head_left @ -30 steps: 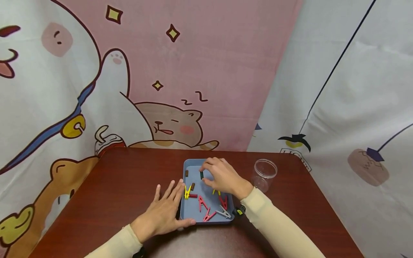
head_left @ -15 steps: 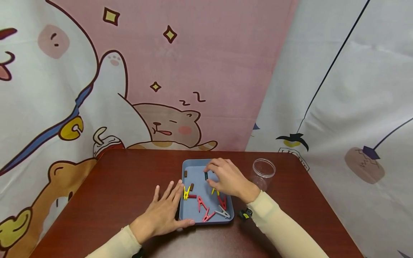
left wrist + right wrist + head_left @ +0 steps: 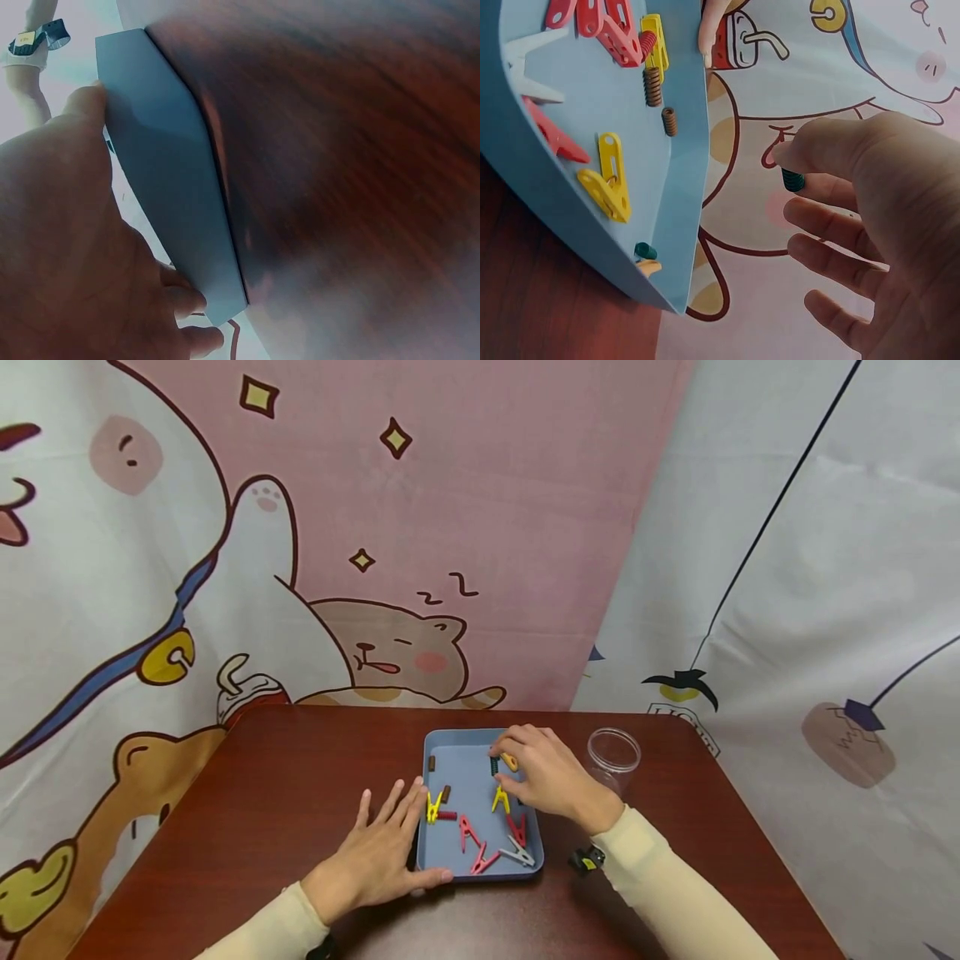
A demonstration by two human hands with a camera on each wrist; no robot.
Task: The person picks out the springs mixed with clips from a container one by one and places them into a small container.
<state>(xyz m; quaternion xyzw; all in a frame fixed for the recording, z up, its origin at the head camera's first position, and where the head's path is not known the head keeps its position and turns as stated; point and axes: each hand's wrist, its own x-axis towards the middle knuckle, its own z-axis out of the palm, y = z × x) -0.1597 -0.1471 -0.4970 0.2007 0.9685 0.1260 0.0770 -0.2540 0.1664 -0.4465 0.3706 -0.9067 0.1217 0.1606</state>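
My right hand (image 3: 551, 772) pinches a dark green coil spring (image 3: 793, 180) between thumb and forefinger, above the far right part of the blue tray (image 3: 465, 752). Its other fingers are spread apart. My left hand (image 3: 371, 852) rests along the tray's left rim with fingers extended and touches its wall (image 3: 161, 157). In the tray lie yellow clothespins (image 3: 611, 184), pinkish-red clothespins (image 3: 468, 833) and a grey clothespin (image 3: 517, 852). Brown springs (image 3: 652, 87), a red spring (image 3: 447, 816), another green coil (image 3: 646, 250) and an orange-yellow piece (image 3: 510, 762) are there too.
A clear round jar (image 3: 613, 756), apparently without a lid, stands right of the tray, partly behind the right wrist. The dark brown table (image 3: 315, 760) reaches back to a cartoon-printed cloth (image 3: 525, 527).
My right hand has moved to the right over the tray, carrying the green coil spring. It now uncovers a yellow clothespin and the orange-yellow piece. The left hand stays on the tray.
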